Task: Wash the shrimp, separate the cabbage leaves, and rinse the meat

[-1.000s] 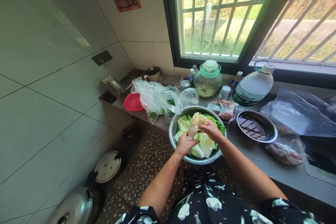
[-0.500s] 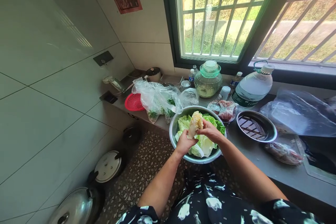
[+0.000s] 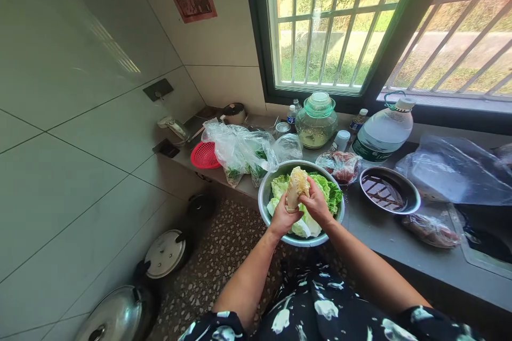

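Above the steel bowl [image 3: 264, 203] on the desk, we now hold the cabbage heart [image 3: 296, 187] with both grips pinching it; right hand [image 3: 317, 203] moved closer beside left hand [image 3: 283, 217]

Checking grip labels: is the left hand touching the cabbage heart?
Touching. The head view shows the left hand wrapped around the base of the cabbage heart.

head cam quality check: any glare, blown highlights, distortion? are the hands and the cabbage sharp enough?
Head view: strong backlight from the barred window, outdoors near blown out; streaky glare on the left wall tiles; wide-angle bending of tile lines and window frame. Left hand, right hand and cabbage heart are evenly lit and fairly sharp above the steel bowl; floor lids sit in dim shade.
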`<state>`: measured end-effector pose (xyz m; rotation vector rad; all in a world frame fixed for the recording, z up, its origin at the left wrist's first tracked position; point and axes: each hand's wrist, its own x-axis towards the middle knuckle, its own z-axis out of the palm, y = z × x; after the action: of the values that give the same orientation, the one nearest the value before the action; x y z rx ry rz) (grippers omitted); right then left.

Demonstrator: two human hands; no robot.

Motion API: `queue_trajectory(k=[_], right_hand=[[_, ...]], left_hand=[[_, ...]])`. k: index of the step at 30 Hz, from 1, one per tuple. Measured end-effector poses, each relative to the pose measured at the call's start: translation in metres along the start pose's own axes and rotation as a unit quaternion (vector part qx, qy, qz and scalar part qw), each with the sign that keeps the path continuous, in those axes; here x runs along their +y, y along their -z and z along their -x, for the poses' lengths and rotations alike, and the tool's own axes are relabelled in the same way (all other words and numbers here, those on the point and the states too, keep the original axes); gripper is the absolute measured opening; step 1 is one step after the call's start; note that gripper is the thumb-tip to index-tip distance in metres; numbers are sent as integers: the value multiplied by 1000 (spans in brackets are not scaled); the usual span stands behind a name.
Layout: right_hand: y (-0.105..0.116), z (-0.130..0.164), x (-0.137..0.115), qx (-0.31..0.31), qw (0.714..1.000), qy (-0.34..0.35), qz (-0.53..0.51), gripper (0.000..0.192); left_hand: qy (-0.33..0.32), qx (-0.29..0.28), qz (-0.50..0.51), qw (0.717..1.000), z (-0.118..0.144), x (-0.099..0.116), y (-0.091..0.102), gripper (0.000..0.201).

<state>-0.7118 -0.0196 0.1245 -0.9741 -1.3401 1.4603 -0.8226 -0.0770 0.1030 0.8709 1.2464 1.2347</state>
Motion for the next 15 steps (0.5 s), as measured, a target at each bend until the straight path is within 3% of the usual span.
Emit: queue_trajectory(k=[4, 9, 15], right_hand=[[-3, 1, -3, 23, 1000, 3, -16, 57], [-9, 3, -1, 45, 999, -6, 9, 44], [-18, -2, 4, 40, 989, -103, -97, 36]], left_hand=[[-15, -18, 32, 999, 1, 0, 1, 82], [-42, 7, -1, 999, 1, -12, 5, 88], [-70, 17, -93, 993, 5, -13, 15, 91]])
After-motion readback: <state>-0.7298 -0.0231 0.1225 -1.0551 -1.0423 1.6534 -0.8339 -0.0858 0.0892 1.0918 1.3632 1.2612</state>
